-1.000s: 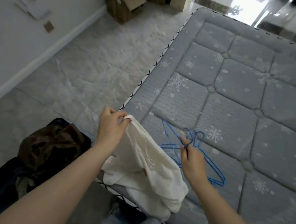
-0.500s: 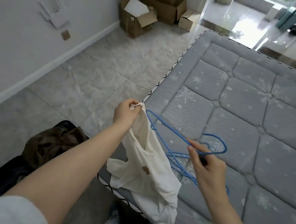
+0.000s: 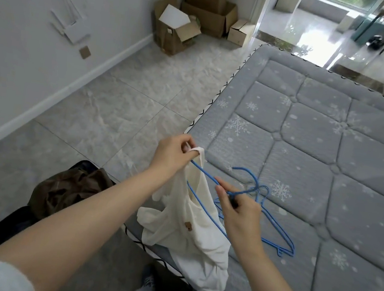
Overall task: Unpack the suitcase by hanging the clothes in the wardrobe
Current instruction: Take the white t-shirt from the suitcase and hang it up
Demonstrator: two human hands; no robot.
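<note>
Head view, progress: early, by my reckoning. One white top is only now being fitted onto a hanger; nothing is hung, and no wardrobe shows from here.
Head view, what is left: seat both shoulders of the top on the wire, carry it to the wardrobe, then go through the rest. The suitcase, below and to the left of the left hand, lies open on the floor with a brown garment heaped in it.
Left hand: closed in a pinch, thumb and fingers gripping the neck or strap edge of the white top and holding it up. One tip of the blue hanger runs in just under this hand, into the cloth.
Right hand: fingers curled around the hanger at the base of its hook, the forefinger stretched along the wire toward the left hand.
White top: hangs slack between the two hands, its lower part draped over the edge of the mattress below the right wrist.
Spare hangers: more blue wire lies on the mattress just beyond and under the right hand. The wires cross, so I cannot say how many there are, nor whether the held one is quite free of them.
Risk, as I judge it: lifting the held hanger may drag a spare along.
</note>
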